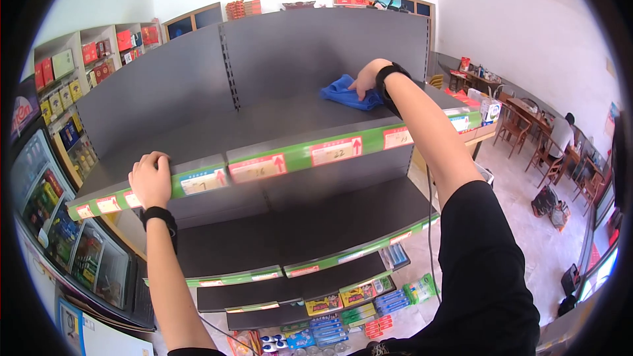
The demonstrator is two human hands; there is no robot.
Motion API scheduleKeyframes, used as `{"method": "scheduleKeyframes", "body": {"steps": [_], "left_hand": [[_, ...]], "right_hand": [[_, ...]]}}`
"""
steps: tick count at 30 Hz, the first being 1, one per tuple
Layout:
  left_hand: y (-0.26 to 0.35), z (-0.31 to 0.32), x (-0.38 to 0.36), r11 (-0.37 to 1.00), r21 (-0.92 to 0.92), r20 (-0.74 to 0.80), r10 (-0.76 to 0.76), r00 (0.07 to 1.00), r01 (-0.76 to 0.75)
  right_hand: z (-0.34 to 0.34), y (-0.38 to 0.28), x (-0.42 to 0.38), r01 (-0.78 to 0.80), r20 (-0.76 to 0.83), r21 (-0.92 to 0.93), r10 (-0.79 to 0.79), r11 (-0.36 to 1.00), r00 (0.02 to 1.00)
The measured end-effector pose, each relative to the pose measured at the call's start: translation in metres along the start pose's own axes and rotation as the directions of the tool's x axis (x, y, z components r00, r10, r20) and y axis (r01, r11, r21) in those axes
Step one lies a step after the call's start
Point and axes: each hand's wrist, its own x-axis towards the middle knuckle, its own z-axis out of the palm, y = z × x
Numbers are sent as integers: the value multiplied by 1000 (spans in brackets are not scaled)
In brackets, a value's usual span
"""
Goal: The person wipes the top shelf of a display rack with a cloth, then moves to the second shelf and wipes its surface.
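Observation:
Under my right hand [370, 78] lies a crumpled blue cloth [340, 95], pressed against the dark grey top shelf [270, 124] near its back panel. The fingers are bent down onto the cloth, and part of it is hidden by the hand. My left hand [151, 178] grips the front edge of the same shelf at the left, its fingers curled over the top. Along that edge runs a green label strip [300, 158] with price tags. Both wrists wear black bands.
Lower shelves [310, 221] jut out below, with packaged goods [330, 329] at the bottom. A drinks fridge [66, 224] stands left. A small box [490, 111] sits beyond the shelf's right end. A cable [430, 237] hangs near my right arm. A person [560, 138] sits among tables at right.

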Motion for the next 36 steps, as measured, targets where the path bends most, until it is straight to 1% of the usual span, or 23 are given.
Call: {"method": "scheduleKeyframes", "body": {"steps": [1, 4, 5, 9, 12, 13, 16, 17, 18, 20, 22, 23, 26, 30, 33, 36], "left_hand": [[-1, 0, 0, 1000, -2, -3, 5, 1000, -5], [-5, 2, 0, 1000, -17, -2, 13, 1000, -13], [-6, 3, 0, 1000, -22, -3, 13, 1000, -13], [-8, 3, 1, 997, -77, 3, 3, 1000, -3], [-13, 6, 3, 993, -115, -9, 9, 1000, -9], [-15, 7, 3, 993, -119, -11, 10, 1000, -11], [-13, 6, 3, 990, -139, -15, 3, 1000, -5], [-12, 5, 3, 988, -155, -18, -3, 1000, 0], [-11, 5, 3, 985, -171, -22, -9, 1000, 5], [-11, 6, 3, 982, -190, -25, -17, 1000, 12], [-10, 5, 3, 978, -207, -5, -35, 999, 33], [-8, 4, 3, 980, -198, -15, -32, 999, 28], [-7, 3, 2, 985, -174, -33, -25, 999, 19], [-12, 6, 4, 984, -176, -33, -38, 999, 32], [-7, 3, 2, 983, -183, -26, -32, 999, 27], [-7, 4, 3, 985, -173, -34, -25, 999, 18]], "right_hand": [[0, 11, 6, -7, 6, -26, 7, 1000, 1000], [-1, 46, 23, -22, -3, 11, 22, 1000, 1000], [-2, 54, 24, -64, -9, -12, 64, 998, 998], [-5, 102, 47, 9, 45, 92, -13, 996, 999], [-4, 135, 49, 62, 54, 103, -68, 993, 996], [-5, 143, 51, -24, 84, 124, 14, 992, 996], [-5, 167, 37, -50, 130, 72, 40, 996, 991], [-4, 173, 24, -62, 108, 24, 59, 998, 992], [-3, 190, 31, -85, 80, -41, 89, 996, 993], [-2, 199, 12, -192, 50, -173, 204, 966, 978], [-1, 222, 16, -220, 103, -68, 226, 973, 969], [-1, 232, 20, -234, 114, -65, 240, 970, 964], [-1, 240, 16, -277, 118, -109, 289, 955, 950], [-1, 241, 8, -292, 97, -236, 322, 927, 942], [4, 243, -3, -309, 96, -205, 333, 929, 938], [13, 245, -15, -316, 38, -200, 329, 928, 943]]}}
